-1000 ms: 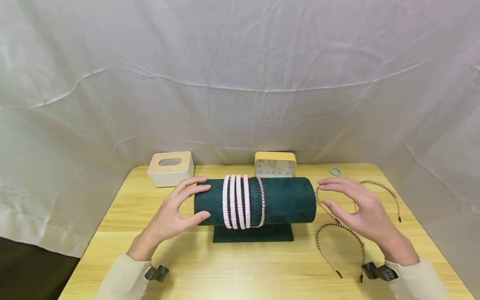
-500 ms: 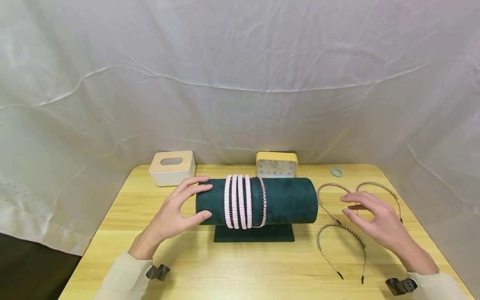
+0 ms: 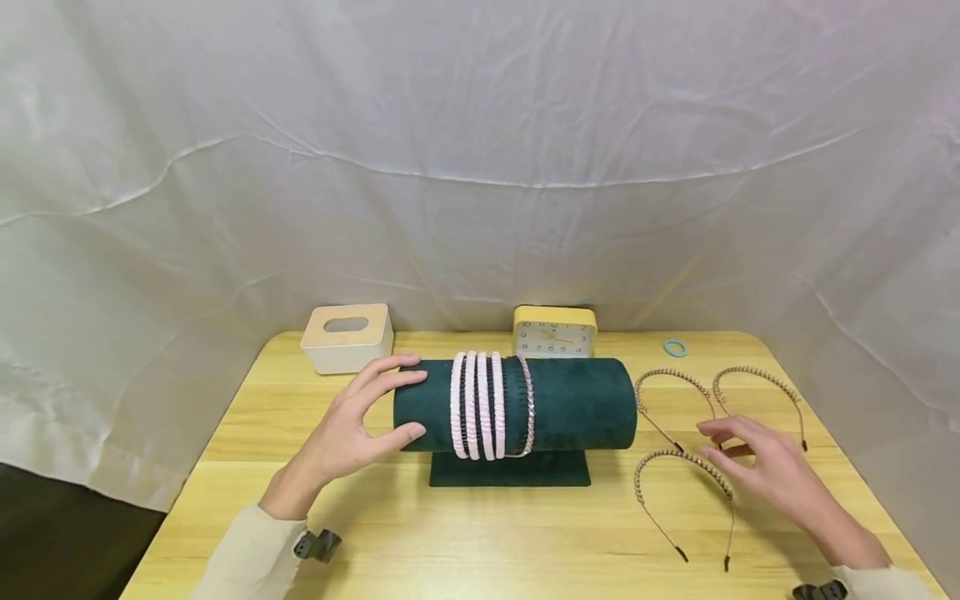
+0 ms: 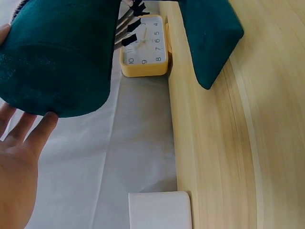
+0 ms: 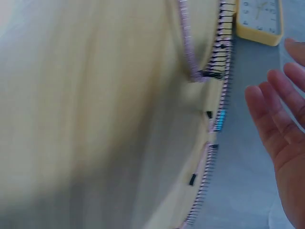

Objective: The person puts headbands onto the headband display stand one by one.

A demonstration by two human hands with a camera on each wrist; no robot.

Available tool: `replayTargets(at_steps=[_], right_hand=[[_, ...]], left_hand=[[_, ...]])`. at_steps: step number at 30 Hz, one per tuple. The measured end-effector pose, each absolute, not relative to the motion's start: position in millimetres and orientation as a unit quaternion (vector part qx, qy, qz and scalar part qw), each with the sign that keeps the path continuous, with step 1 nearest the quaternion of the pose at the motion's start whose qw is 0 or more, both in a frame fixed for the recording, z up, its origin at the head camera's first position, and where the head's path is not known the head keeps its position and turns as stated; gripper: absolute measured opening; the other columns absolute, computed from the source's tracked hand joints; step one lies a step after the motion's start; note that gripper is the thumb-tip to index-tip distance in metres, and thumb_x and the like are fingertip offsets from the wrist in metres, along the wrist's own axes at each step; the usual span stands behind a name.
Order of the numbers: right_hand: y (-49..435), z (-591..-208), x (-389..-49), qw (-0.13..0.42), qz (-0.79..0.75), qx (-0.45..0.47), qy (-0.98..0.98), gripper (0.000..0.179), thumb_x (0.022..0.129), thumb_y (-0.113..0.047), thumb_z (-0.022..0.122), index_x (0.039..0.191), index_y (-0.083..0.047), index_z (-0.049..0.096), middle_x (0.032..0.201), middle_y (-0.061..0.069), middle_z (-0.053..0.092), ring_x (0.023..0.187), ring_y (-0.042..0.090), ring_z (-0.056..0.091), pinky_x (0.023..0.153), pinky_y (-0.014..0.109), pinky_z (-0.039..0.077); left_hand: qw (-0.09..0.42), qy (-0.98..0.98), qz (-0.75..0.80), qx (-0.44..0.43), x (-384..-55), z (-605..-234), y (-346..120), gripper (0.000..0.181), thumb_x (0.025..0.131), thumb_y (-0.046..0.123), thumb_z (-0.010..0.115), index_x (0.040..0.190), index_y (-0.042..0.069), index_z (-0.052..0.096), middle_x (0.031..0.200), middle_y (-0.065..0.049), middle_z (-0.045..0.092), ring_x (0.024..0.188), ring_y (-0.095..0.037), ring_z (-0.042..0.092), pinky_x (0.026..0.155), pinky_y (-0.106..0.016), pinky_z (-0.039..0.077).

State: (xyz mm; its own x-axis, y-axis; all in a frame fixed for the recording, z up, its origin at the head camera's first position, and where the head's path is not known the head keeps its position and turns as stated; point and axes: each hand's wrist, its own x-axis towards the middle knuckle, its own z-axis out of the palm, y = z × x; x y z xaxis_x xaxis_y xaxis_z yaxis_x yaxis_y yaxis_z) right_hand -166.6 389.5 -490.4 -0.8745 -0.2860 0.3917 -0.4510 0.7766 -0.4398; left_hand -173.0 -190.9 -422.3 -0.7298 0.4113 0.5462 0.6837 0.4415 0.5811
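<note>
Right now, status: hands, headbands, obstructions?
Left hand grips one end of green roll. Right hand empty, near three loose headbands. Nothing visibly in the way.

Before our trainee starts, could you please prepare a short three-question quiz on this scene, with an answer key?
1. Which of these does the left hand touch?
A. the clock
B. the green roll
C. the tissue box
2. True or false: the right hand is gripping the blue ring.
3. How many headbands lie on the table, off the green roll?

Key:
1. B; the fingers are at the roll's end.
2. False; the right hand holds nothing.
3. Three; all lie to the right of the roll in the head view.
</note>
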Motion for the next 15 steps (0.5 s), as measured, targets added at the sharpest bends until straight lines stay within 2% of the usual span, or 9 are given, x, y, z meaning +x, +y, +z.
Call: replayTargets(at_steps=[5, 11, 15], right_hand=[[393.7, -501.6, -165.8, 0.121, 0.276, 0.189, -0.935, 0.034, 0.088, -0.009, 0.091, 0.119, -0.007, 0.078, 0.105, 0.004, 0.079, 0.09, -0.006, 0.066, 0.071, 0.022, 0.063], [395.1, -509.0, -165.5, 0.093, 0.265, 0.186, -0.942, 0.034, 0.088, -0.013, 0.091, 0.119, -0.009, 0.078, 0.1, -0.007, 0.074, 0.084, -0.008, 0.062, 0.069, 0.022, 0.061], [394.8, -512.7, -165.6, 0.096, 0.266, 0.19, -0.94, 0.033, 0.086, -0.012, 0.092, 0.116, -0.01, 0.078, 0.1, -0.008, 0.072, 0.082, -0.007, 0.061, 0.068, 0.021, 0.06]], left_hand=[[0.166, -0.834, -0.412, -0.328, -172.9, -422.6, -190.5, 0.067, 0.086, 0.014, 0.092, 0.148, 0.022, 0.067, 0.162, -0.004, 0.054, 0.15, -0.025, 0.051, 0.125, -0.025, 0.038], [0.167, -0.835, -0.411, -0.327, -172.4, -422.7, -190.4, 0.067, 0.086, 0.014, 0.092, 0.148, 0.022, 0.067, 0.161, -0.004, 0.054, 0.151, -0.025, 0.051, 0.125, -0.024, 0.037], [0.167, -0.835, -0.411, -0.326, -172.3, -422.8, -190.7, 0.067, 0.086, 0.014, 0.092, 0.148, 0.022, 0.067, 0.161, -0.005, 0.055, 0.15, -0.025, 0.051, 0.125, -0.023, 0.037]])
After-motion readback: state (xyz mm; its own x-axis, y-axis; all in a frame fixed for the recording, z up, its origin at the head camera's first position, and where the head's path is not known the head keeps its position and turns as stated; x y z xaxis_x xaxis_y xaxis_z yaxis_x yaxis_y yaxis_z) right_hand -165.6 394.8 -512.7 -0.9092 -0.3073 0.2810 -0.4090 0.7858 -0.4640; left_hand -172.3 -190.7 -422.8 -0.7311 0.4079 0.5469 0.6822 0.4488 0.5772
